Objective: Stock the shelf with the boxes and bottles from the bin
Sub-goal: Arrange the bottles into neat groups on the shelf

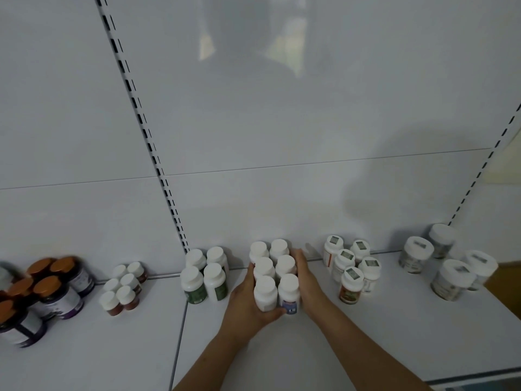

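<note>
Several white-capped bottles (275,273) stand in two rows on the white shelf (366,348), close to its back wall. My left hand (246,303) is against the left side of this group, its thumb curled round the front-left bottle. Along the right side lies my right hand (306,275), fingers stretched out and pressing the bottles. The front-right bottle carries a purple label (290,304). No bin is in view.
Other bottle groups stand along the shelf: orange-capped dark bottles (48,292) far left, small red-brown bottles (124,286), green-labelled bottles (204,275), orange-labelled bottles (352,269) and clear jars (448,263) at right. Slotted uprights (158,165) run up the back wall.
</note>
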The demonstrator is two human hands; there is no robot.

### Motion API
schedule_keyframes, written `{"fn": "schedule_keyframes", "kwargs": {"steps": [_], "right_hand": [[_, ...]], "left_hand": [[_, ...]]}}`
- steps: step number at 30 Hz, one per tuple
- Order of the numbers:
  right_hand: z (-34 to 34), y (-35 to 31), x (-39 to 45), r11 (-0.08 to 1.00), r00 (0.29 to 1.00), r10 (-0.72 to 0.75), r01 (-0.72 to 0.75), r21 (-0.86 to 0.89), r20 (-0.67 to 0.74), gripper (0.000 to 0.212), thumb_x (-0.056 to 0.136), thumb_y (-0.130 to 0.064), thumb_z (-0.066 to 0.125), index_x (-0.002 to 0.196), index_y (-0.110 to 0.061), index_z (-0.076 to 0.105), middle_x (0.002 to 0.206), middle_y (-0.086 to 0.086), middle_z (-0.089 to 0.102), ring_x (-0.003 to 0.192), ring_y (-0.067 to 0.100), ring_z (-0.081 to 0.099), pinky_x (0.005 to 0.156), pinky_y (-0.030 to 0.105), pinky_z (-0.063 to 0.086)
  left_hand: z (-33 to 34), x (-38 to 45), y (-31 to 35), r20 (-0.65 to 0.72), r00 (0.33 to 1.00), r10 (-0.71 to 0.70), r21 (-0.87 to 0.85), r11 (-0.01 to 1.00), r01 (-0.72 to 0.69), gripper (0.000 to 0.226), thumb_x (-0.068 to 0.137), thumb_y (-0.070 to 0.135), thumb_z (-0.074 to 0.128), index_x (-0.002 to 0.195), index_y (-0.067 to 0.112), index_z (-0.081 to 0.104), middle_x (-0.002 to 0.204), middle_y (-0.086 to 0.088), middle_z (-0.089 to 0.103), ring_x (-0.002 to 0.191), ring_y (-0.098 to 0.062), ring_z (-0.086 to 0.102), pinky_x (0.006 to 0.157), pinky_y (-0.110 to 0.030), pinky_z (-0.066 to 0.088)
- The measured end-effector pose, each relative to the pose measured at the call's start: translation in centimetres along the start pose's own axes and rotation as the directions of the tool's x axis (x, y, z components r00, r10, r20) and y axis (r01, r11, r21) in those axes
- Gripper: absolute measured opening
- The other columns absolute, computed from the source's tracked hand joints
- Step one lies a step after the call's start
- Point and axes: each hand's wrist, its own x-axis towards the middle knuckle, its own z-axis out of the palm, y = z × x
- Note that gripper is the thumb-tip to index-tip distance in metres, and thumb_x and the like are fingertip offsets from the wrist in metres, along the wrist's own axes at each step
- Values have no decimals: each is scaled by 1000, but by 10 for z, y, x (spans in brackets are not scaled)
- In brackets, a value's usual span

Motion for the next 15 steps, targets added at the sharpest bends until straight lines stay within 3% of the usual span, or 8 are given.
{"fn": "schedule_keyframes", "kwargs": {"steps": [3, 6, 9, 11, 13, 15], "right_hand": [[-1, 0, 4, 995, 1000, -14, 14, -95, -3, 47, 102, -56, 31, 103, -23, 65, 110, 7, 70, 110, 23, 62, 97, 35, 44], [-5, -4, -5, 977, 997, -75, 67, -202, -29, 51, 98, -62, 34, 112, -23, 64, 120, 4, 67, 110, 19, 60, 98, 34, 43], [-16, -10, -25, 902, 956, -289, 255, -347, -49, 43, 103, -47, 36, 127, -19, 59, 139, 0, 56, 124, 11, 50, 103, 19, 32], [-24, -15, -40, 806, 882, -468, 407, -429, -44, 39, 106, -33, 34, 134, -17, 56, 137, -4, 54, 121, 3, 46, 102, 14, 29], [-31, -22, -56, 726, 796, -602, 514, -457, -63, 36, 105, -31, 38, 131, -18, 58, 129, -8, 58, 118, 1, 50, 104, 17, 35], [-42, -30, -67, 636, 715, -697, 578, -511, -58, 34, 103, -34, 41, 127, -19, 60, 124, -10, 61, 112, -2, 54, 98, 12, 40]], "left_hand": [[-1, 0, 3, 10, 1000, 16, -38, 999, -15, 103, 66, 33, 88, 148, 38, 25, 140, 25, 49, 126, 4, 50, 102, -25, 46], [-6, -8, 2, 22, 1000, 15, -87, 996, -13, 107, 66, 30, 90, 148, 42, 23, 147, 20, 43, 134, -1, 44, 109, -31, 42], [-15, -24, 12, -25, 998, 60, -46, 997, -61, 105, 71, 30, 86, 129, 76, 11, 138, 46, 32, 128, 24, 31, 108, -10, 29], [-22, -37, 18, -67, 996, 59, -34, 998, -62, 101, 76, 27, 83, 119, 85, 12, 127, 60, 27, 119, 34, 27, 102, -1, 28], [-25, -47, 21, -140, 989, 56, -15, 998, -58, 91, 76, 40, 78, 136, 69, 17, 140, 50, 26, 127, 27, 26, 111, -14, 31], [-25, -48, 22, -218, 974, 59, 11, 998, -58, 82, 78, 43, 74, 147, 42, 28, 149, 22, 37, 136, 6, 34, 113, -25, 33]]}}
